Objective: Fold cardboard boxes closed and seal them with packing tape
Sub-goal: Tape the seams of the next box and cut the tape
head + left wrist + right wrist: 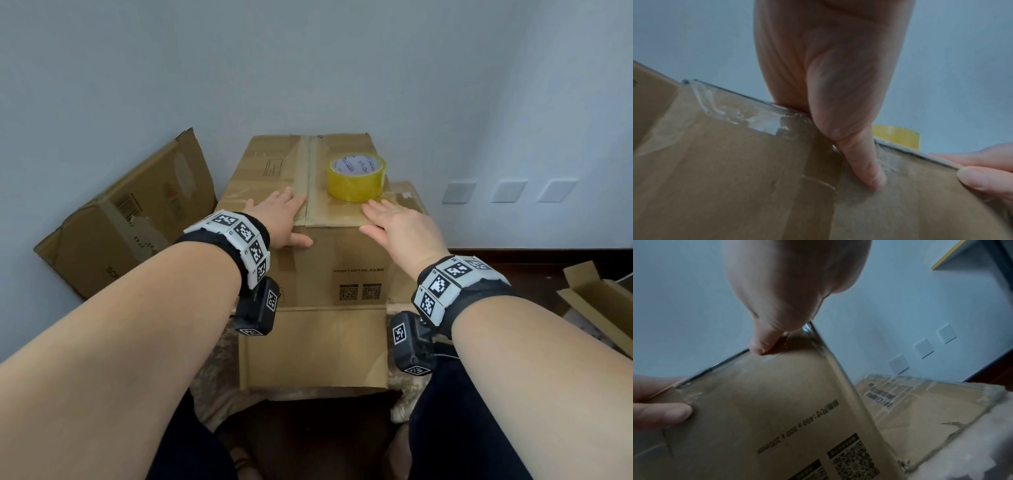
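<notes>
A closed brown cardboard box [318, 270] stands in front of me, with old tape along its top middle seam [308, 171]. A yellow tape roll [356, 178] sits on the top, right of the seam. My left hand [281, 216] lies flat on the top near the front edge, left of the seam. Its thumb [859, 154] presses the front face. My right hand [397, 222] lies flat on the top just in front of the roll, with its thumb [764, 340] at the front edge. Neither hand holds anything.
A flattened box [137, 219] leans against the wall at the left. Another flat cardboard piece [920, 405] lies behind the box at the right. An open carton [596, 301] sits on the floor at far right. The box rests on a lower cardboard box [315, 349].
</notes>
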